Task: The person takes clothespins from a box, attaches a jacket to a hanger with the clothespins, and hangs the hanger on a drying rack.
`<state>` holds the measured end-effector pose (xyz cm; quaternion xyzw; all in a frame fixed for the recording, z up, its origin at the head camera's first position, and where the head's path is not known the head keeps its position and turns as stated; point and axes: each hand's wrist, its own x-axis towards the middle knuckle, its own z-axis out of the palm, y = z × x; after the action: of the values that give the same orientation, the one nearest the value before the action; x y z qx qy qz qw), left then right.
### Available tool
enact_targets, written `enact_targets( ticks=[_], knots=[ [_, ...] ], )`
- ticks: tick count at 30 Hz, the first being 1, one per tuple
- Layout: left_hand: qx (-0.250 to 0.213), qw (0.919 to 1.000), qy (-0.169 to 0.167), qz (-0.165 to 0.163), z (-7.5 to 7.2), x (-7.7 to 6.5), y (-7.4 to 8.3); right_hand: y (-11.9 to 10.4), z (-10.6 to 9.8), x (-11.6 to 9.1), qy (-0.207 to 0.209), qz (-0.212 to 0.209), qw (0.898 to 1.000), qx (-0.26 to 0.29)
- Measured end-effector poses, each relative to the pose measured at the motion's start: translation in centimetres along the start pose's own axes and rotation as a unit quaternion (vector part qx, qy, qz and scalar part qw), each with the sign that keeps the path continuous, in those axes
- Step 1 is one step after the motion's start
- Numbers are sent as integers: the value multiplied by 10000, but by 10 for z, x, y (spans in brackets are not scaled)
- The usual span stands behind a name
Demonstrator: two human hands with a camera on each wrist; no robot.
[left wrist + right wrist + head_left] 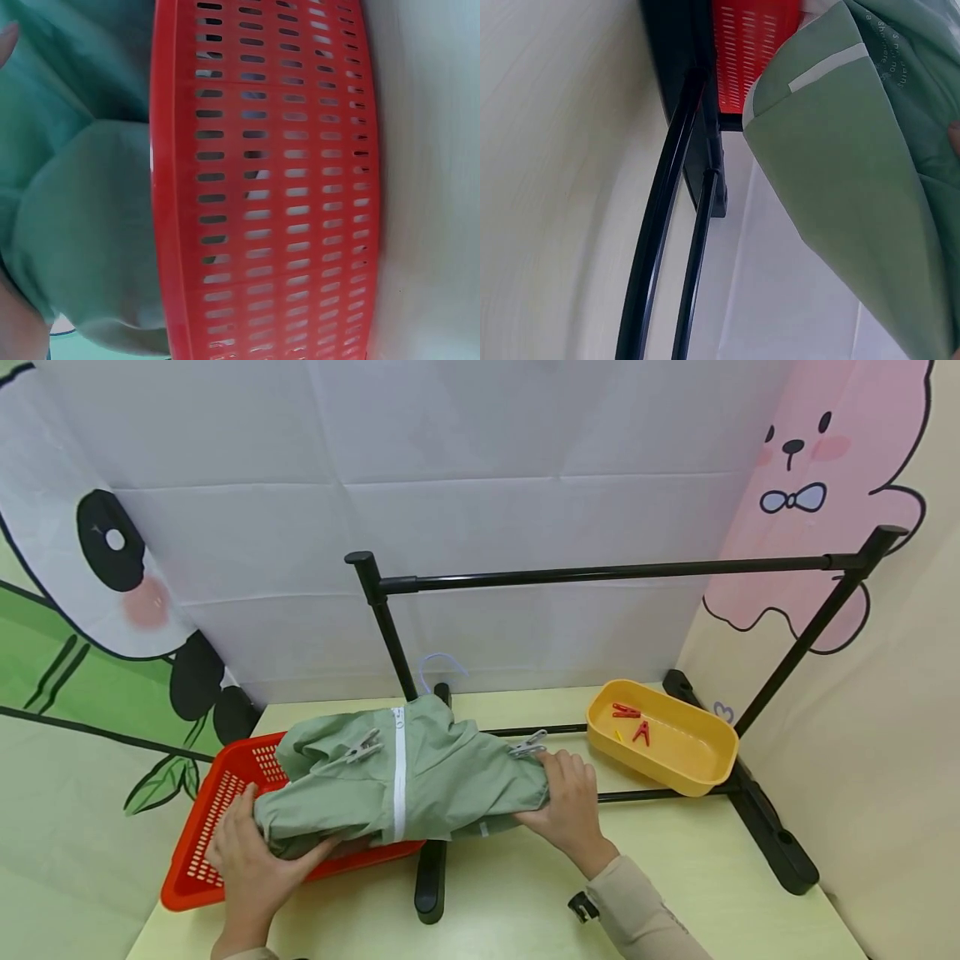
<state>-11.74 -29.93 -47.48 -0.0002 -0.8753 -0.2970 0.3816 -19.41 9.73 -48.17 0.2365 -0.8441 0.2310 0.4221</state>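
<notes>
A light green jacket with a white zipper is held up, bunched, over the red basket. My left hand grips its left end, thumb along the lower edge. At the other end my right hand holds the fabric, just below a grey clothespin. Another clothespin is clipped left of the zipper. A pale hanger hook rises above the collar. In the right wrist view, the green cloth hangs in a fold with a white strip.
A red perforated basket stands at the left. Behind and to the right is a black rack with a top bar and feet. A yellow tray holds red clips at the right.
</notes>
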Motion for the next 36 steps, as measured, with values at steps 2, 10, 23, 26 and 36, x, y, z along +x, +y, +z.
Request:
enact_targets(
  ticks=[2,10,23,26,36],
  knots=[
    [-8,9999,-86,-60,0,0,-1,1,-1,-1,26,61,10000,34],
    [34,9992,-339,-213,4,1,-6,4,-4,-5,52,186,9998,-41],
    [169,9942,-971,-425,9,7,-12,6,-9,-6,135,385,9992,0],
    [161,9932,-1067,-431,11,8,-13,7,-9,-7,187,408,9990,48],
    [149,9865,-1532,-555,19,13,-14,11,-15,-9,223,752,9967,217]
  ],
)
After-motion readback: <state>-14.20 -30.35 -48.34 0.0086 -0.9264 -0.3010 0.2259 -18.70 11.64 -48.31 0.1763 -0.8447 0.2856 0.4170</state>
